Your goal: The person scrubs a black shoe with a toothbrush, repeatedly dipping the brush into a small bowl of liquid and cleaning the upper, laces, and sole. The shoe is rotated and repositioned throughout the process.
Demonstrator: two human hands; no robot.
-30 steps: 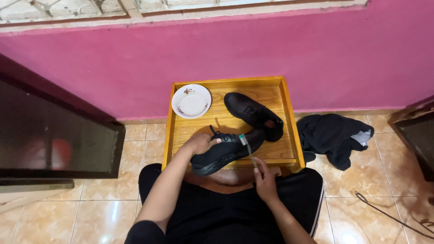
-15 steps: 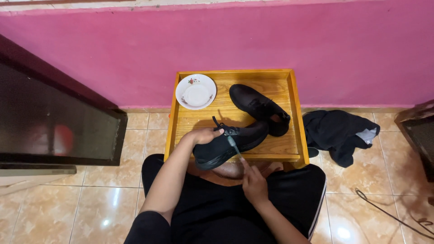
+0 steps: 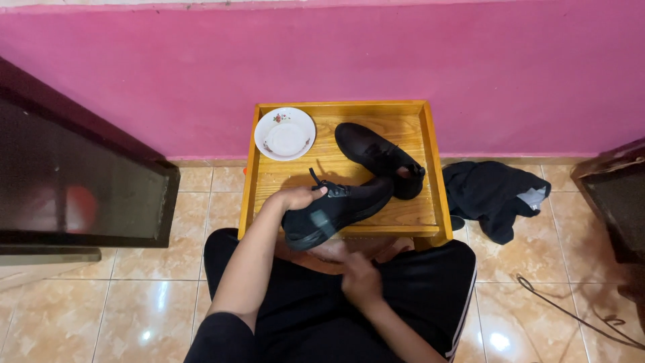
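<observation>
Left hand [image 3: 295, 198] clamped on black shoe [image 3: 336, 210] over wooden tray [image 3: 433, 171]; right hand [image 3: 359, 279] in lap, fingers curled under, grip hidden; second shoe [image 3: 376, 156], saucer [image 3: 285, 133]

Black shoe [image 3: 339, 208] in the grip, a second black shoe [image 3: 379, 158] on the honey-yellow wooden tray [image 3: 430, 161]. White saucer [image 3: 285, 133] with small red-and-green floral sprigs. Bright pink wall [image 3: 322, 60] behind, glossy beige marbled floor tiles [image 3: 134, 302], a black cloth [image 3: 494, 195] showing a grey patch, black trousers [image 3: 430, 289] with white side stripes.

Right hand [image 3: 361, 279] — lower now, off the shoe [image 3: 336, 210]
</observation>
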